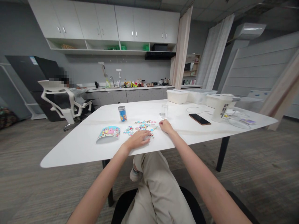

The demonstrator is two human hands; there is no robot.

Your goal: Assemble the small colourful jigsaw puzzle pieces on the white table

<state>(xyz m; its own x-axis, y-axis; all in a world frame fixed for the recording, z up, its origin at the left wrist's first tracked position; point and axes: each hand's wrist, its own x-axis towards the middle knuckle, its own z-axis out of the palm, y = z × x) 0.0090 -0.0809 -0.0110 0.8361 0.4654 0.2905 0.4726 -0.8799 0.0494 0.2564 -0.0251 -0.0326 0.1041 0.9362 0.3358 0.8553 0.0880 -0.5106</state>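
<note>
While our left hand lies flat and wide, steadying puzzle pieces near the table's front edge, our right hand curls narrow, nothing visibly held.

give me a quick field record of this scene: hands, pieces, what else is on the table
left hand: left hand lies flat, palm down, on the near edge of the puzzle pieces
right hand: right hand fingers curled at the pieces' right edge; cannot tell if it holds one
pieces: loose, colourful, scattered between both hands
left of pieces: picture sheet, curled; small tin upright behind
behind right hand: clear glass
further right: phone flat, white jug
surface: white table
</note>
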